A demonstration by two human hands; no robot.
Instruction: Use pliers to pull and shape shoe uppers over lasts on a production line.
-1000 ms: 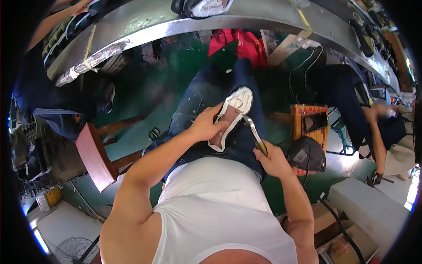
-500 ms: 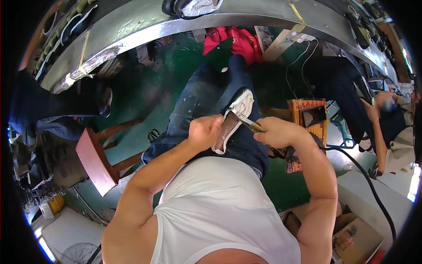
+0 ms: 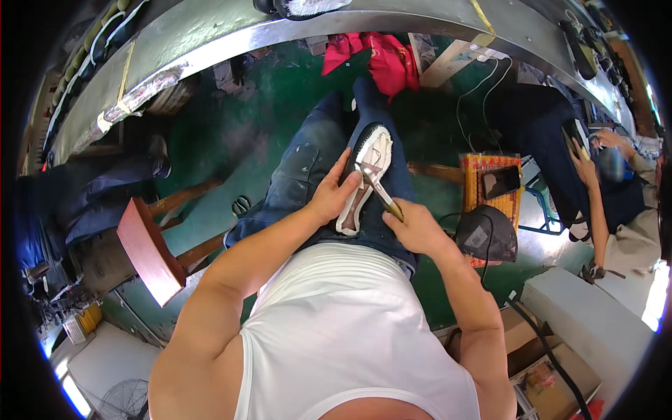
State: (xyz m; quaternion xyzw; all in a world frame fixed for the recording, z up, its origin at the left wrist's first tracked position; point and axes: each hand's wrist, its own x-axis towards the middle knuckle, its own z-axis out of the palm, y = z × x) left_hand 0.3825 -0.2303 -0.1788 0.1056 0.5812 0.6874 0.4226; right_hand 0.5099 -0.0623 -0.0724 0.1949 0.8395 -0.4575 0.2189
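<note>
Fingers (image 3: 407, 208) of the R hand (image 3: 417, 229) wrap round the metal tool (image 3: 379, 189), L hand (image 3: 332, 198) grips the shoe's (image 3: 379, 148) left side on the legs (image 3: 297, 169), toe far, & the tool might slip & nip the L thumb (image 3: 352, 183) b/c it's so near.

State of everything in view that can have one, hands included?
Shoe: underside up, on the lap
Left hand: closed on the shoe's left edge
Right hand: closed round the pincers' handle
Pincers: head at the shoe; jaws open or shut, can't tell
Phone: lying flat, screen dark
Red cloth: crumpled
Fan: running or not, can't tell
</note>
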